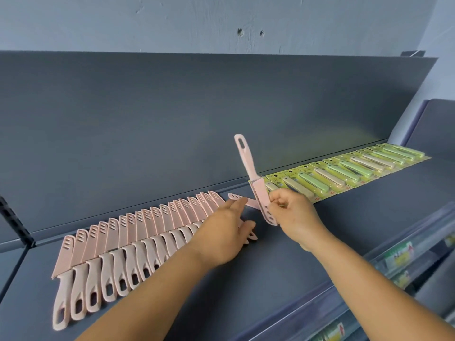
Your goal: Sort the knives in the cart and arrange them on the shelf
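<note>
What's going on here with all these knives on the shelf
A person is laying out knives on a dark shelf. The right hand grips a pink sheathed knife by its sheath end, handle pointing up. The left hand rests flat, fingers straight, at the right end of a row of pink knives. Farther right lies a row of green carded knives.
</note>
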Available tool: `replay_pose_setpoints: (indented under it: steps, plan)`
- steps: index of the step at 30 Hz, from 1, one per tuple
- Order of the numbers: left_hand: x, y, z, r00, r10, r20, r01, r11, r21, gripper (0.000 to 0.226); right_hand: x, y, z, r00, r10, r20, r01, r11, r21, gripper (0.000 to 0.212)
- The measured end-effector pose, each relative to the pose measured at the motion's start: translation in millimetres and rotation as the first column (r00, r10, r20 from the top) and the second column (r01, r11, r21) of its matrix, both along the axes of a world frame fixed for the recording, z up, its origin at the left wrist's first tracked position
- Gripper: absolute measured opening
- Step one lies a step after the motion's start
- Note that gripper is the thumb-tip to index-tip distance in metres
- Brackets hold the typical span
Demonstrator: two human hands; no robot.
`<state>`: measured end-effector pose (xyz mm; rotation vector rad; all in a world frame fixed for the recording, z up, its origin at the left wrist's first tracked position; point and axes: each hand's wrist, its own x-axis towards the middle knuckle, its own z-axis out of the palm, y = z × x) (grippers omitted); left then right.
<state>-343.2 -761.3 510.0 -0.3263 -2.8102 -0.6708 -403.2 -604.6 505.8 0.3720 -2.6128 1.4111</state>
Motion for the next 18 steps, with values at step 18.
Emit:
replay_pose_setpoints:
  steps: [18]
  plan:
    - [-12.6,-2.3,32.5,0.940,-0.023,-0.340,0.019,1.000,-0.013,0.029,19.9,41.0,45.8,0.744,0.505,0.437,-0.021,0.672,-0.741,0.054]
